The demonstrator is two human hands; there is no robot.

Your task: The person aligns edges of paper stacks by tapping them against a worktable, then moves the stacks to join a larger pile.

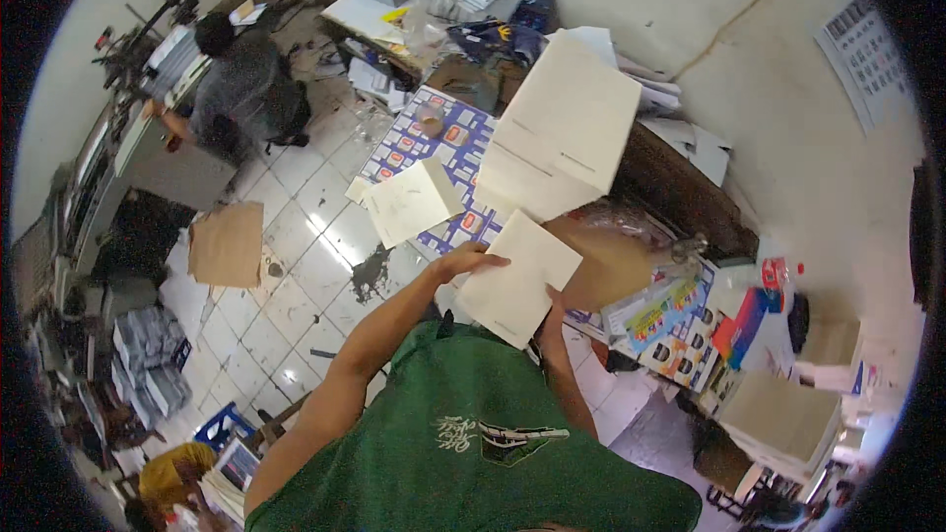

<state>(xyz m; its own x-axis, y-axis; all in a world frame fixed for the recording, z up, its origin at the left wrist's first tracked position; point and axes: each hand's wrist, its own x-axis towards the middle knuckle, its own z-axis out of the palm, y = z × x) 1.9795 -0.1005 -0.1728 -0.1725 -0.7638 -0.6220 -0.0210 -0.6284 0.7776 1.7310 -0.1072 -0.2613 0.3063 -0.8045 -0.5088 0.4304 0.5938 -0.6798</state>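
Note:
My left hand point(473, 259) is closed on the left edge of a stack of cream paper sheets point(522, 271), its thumb lying on top. On the right edge, my right hand point(554, 312) grips the same stack; most of its fingers are hidden underneath. The stack is held in front of my chest, tilted, at the table's near edge. Just beyond it stands a tall pile of cream paper point(562, 133), with faint lines of print on it. A lower cream pile point(409, 205) lies to the left on the blue patterned tablecloth point(473, 123).
A cup point(430, 121) stands on the cloth. At right are colourful printed sheets point(655, 320), a bottle point(774, 273) and another paper stack point(783, 424). Flat cardboard point(227, 244) lies on the tiled floor. A co-worker point(246, 94) bends at a machine far left; a yellow-clad person point(177, 468) is lower left.

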